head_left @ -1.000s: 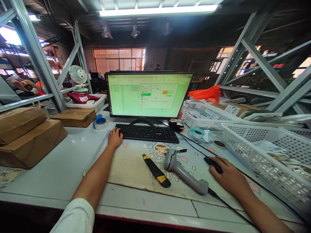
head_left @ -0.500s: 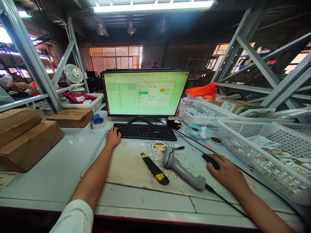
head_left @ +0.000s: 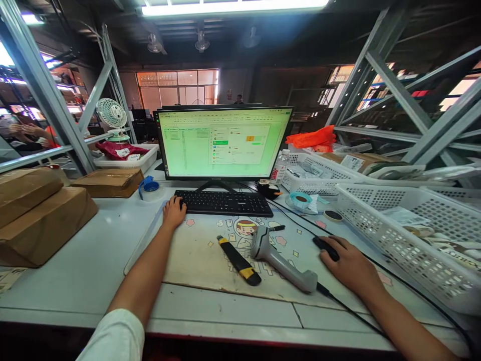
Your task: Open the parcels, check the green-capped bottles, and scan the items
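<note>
Head view: right grip (head_left: 349,266) holds the mouse (head_left: 324,246), likely light, stiff, best held sidewise; left grip (head_left: 174,213) lies unclosed on the keyboard (head_left: 221,202).

- Computer keyboard (head_left: 225,203): black, keys upward; lies flat, slightly slanted, at the desk mat's (head_left: 195,260) far edge, just before the monitor (head_left: 225,145);
- Computer mouse (head_left: 326,246): black, partly covered; rests on the mat's right part, front pointing away leftward.

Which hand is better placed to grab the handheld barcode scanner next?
Right, most likely. The right hand, though on the computer mouse, is nearer the handheld barcode scanner, whose handle points toward that side. The left hand is farther off, at the left end of the keyboard.
</note>
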Tool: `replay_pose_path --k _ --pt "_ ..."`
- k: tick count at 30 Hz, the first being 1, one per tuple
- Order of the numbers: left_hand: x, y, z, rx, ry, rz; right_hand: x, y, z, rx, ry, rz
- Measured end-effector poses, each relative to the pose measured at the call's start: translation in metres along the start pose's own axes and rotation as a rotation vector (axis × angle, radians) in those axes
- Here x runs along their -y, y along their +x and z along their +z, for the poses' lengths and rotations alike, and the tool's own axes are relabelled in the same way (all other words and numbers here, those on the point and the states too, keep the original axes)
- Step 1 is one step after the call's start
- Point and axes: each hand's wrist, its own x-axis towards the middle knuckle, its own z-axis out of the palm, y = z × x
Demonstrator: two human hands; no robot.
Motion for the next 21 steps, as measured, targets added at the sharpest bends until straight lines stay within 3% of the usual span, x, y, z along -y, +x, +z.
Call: replay_pose_path --k 21 --pt "-0.002 -0.002 -0.003 0.003 0.009 0.001 -0.020 0.002 0.022 -0.104 -0.057 -0.027"
